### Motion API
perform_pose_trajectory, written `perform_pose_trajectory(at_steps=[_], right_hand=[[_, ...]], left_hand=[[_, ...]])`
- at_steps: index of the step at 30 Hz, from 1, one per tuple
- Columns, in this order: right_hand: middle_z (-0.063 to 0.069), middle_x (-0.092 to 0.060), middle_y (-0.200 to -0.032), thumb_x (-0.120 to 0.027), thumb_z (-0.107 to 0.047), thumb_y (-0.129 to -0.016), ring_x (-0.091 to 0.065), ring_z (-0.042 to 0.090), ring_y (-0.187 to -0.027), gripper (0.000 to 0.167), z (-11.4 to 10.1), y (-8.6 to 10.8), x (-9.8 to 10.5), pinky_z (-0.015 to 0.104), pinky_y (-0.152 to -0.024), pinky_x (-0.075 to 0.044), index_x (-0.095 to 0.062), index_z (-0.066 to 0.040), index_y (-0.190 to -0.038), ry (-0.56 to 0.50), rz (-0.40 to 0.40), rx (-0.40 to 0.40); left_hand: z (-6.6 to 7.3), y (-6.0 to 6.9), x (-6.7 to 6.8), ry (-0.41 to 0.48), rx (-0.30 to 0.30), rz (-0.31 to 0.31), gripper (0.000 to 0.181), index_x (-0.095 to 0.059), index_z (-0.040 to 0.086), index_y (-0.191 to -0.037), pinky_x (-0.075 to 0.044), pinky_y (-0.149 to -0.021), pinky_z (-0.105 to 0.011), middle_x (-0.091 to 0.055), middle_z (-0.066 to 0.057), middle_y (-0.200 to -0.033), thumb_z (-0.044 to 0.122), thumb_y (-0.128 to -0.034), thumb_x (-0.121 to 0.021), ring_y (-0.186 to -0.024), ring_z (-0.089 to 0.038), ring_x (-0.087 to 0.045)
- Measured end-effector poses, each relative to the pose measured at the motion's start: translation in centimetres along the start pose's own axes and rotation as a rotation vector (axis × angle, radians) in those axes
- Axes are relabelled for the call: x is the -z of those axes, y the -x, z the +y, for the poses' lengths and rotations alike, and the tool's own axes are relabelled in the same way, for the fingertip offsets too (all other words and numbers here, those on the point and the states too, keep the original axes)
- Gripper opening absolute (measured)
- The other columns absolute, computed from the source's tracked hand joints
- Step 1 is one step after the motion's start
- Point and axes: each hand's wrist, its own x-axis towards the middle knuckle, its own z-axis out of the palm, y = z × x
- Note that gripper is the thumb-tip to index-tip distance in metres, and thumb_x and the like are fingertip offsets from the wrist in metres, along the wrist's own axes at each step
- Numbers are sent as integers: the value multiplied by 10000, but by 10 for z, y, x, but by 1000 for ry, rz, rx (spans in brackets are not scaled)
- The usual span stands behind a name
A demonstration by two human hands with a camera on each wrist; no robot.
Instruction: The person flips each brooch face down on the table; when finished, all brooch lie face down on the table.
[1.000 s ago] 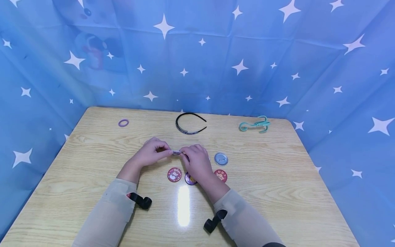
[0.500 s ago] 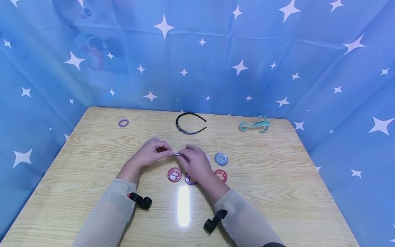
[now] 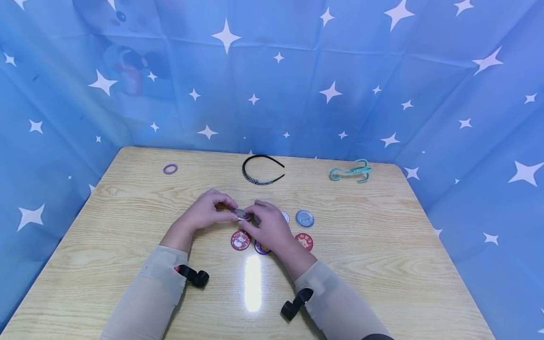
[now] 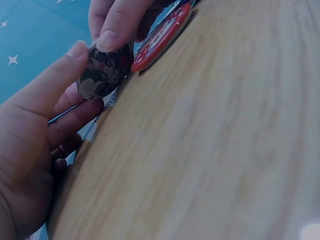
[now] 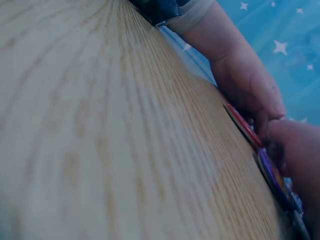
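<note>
A round pin badge (image 3: 242, 214) with a dark printed face is held between both hands, tilted, above the table. My left hand (image 3: 211, 209) pinches its left edge with thumb and fingers. My right hand (image 3: 269, 224) holds the opposite edge; in the left wrist view its fingers cover part of the badge (image 4: 102, 75). Just below lies a red badge (image 3: 240, 240) with a white figure. A purple badge (image 3: 261, 248) is partly hidden under my right wrist. Right of that hand are another red badge (image 3: 303, 241), a silver badge back (image 3: 304, 219) and a half-hidden whitish badge (image 3: 286, 216).
Along the back of the wooden table (image 3: 382, 274) lie a purple ring (image 3: 170, 169), a black toothed headband (image 3: 257, 182) and a teal claw-shaped hair clip (image 3: 351, 171). A blue starred cloth (image 3: 272, 71) hangs behind the table and at its sides.
The held badge has turned from edge-on to show its face. My right thumb has shifted slightly toward the near side and left. The left hand stays almost in place.
</note>
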Motion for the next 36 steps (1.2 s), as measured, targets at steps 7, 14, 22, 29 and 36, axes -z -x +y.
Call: perform_pose_trajectory(at_steps=[7, 14, 22, 29, 36], right_hand=[[-47, -745, -1137, -848, -464, -909, -604, 258, -1337, 381, -1, -1, 0, 438, -1103, -491, -784, -230, -1202, 25, -13, 13], [-41, -748, -1158, -861, -418, -905, -589, 246, -1346, 392, 2, -1, -2, 410, -1155, -437, -778, -208, -1225, 36, -20, 37], [-53, -759, -1128, -885, -385, -881, -629, 215, -1237, 372, 3, -2, -3, 394, -1093, -480, -781, -194, -1183, 28, 12, 68], [-17, -765, -1205, -869, -389, -893, -615, 254, -1304, 432, 3, -2, -2, 433, -1174, -400, -763, -174, -1252, 76, 8, 69], [-16, -769, -1208, -818, -362, -937, -633, 270, -1279, 385, 3, -2, -1, 468, -1170, -396, -758, -160, -1258, 84, 29, 86]], left_hand=[[-3, -1, -1, -14, -13, 0, 292, -822, 185, -1037, -429, -896, -418, -727, 83, -1002, 238, -794, -974, -1003, -207, -538], [-3, 0, -4, -29, -2, 20, 333, -819, 212, -1029, -429, -883, -425, -727, 89, -991, 291, -759, -996, -1012, -214, -529], [-5, 0, -7, -96, 8, 54, 347, -803, 250, -1000, -417, -882, -412, -707, 122, -965, 330, -731, -1008, -997, -182, -522], [-3, 0, -9, -122, -36, 81, 380, -802, 216, -1005, -383, -936, -442, -731, 135, -954, 269, -702, -1026, -980, -180, -537], [-4, -2, -11, -139, -41, 96, 379, -800, 218, -1002, -381, -926, -431, -720, 135, -931, 252, -699, -1025, -963, -172, -537]])
